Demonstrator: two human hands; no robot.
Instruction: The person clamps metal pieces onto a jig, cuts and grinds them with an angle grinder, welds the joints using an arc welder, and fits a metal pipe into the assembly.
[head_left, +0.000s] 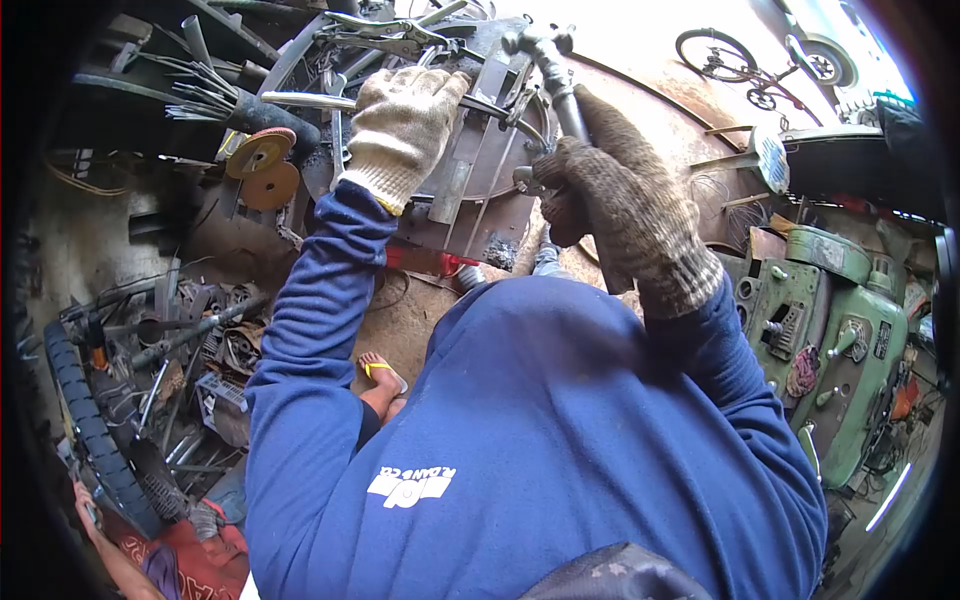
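My left hand [405,125], in a pale knitted work glove, is closed round a metal rod [305,100] that sticks out to its left over the workbench. My right hand [630,200], in a dirtier glove, grips the metal handle of a hammer [568,100], its head raised at the top of the view. Locking pliers [385,38] lie clamped near the bench's far side, just beyond my left hand. Under both hands is the steel bench top [485,205], with flat bars and a curved metal piece on it. My right fingers are partly hidden.
Grinding discs [268,168] hang left of the bench, near a bundle of thin rods [205,90]. A green machine [850,350] stands at right. Scrap metal and a tyre [85,420] lie at left. Another person's arm [110,550] shows bottom left. A bicycle [745,70] is beyond.
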